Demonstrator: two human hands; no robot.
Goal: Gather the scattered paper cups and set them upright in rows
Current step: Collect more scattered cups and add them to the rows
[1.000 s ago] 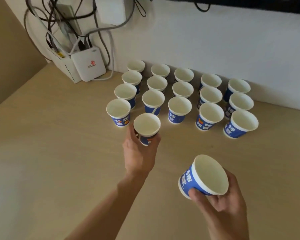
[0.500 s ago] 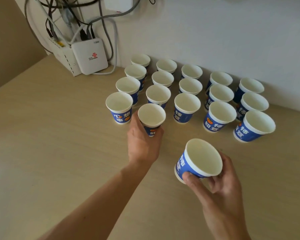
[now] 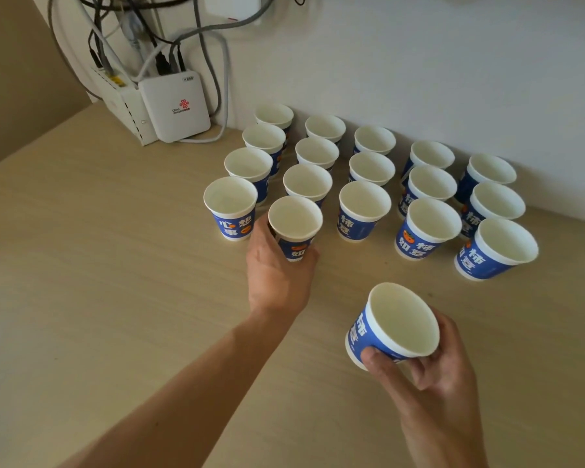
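Several blue-and-white paper cups [image 3: 364,211] stand upright in rows on the light wooden table [image 3: 98,265], near the back wall. My left hand [image 3: 277,275] grips one more cup [image 3: 295,228] from below, at the front of the second column, beside the front-left cup [image 3: 231,208]. Whether its base touches the table I cannot tell. Nearer to me on the right, my right hand [image 3: 433,363] holds another cup [image 3: 394,324] tilted, mouth up, above the table.
A white router box [image 3: 174,108] and a second white device [image 3: 125,108] lean against the wall at the back left, with a tangle of cables [image 3: 142,35] above. The wall runs right behind the back row.
My left hand has carried its cup forward, up to the front of the second column. My right hand with its cup has shifted slightly forward.
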